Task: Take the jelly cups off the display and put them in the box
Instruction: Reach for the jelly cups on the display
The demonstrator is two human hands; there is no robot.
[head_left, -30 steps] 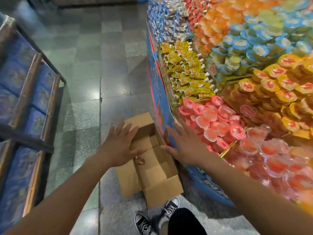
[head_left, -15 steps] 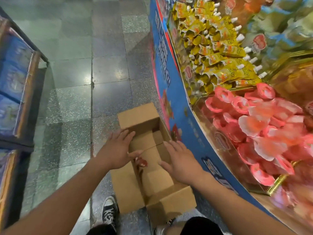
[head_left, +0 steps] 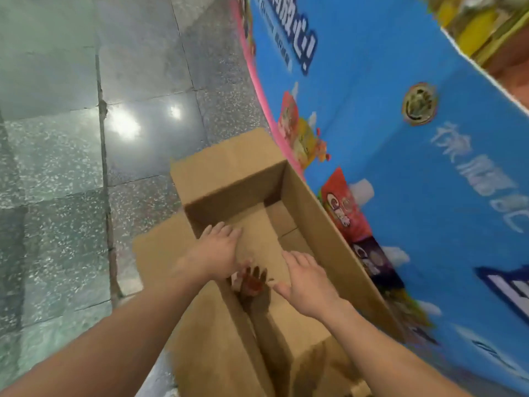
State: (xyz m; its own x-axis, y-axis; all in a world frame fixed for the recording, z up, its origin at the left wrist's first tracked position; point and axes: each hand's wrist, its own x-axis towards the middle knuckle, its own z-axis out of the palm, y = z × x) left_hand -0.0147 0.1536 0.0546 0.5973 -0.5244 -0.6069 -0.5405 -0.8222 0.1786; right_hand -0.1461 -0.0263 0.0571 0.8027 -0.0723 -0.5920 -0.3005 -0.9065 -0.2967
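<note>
Closest to me, two bare forearms reach down and forward into the box (head_left: 316, 222), which stands open on the floor (head_left: 86, 144). Both hands are inside it, palms down. The left hand (head_left: 214, 253) is low by the box's left wall with its fingers stretched nearly straight, and I can see nothing in them. The right hand (head_left: 310, 285) is nearer the middle, its fingers spread and flat, the thumb pointing across at the other hand, and it also holds nothing.

Between the two thumbs a reddish jelly cup (head_left: 253, 282) lies on the box bottom, close to the left wall in the nearer half. It is blurred, and I cannot tell whether the left thumb touches it. With both hands flat and slack around it, I would guess it has been let go there and is not being picked up.

The flaps (head_left: 226, 164) are folded outward, which keeps the mouth wide for dropping things in. The box's right wall sits tight against the foot of the blue display (head_left: 400, 173), likely so each cup only has to travel straight down. Its stock is almost out of sight; only a blurred yellow patch (head_left: 472, 27) shows at the top right corner.
</note>
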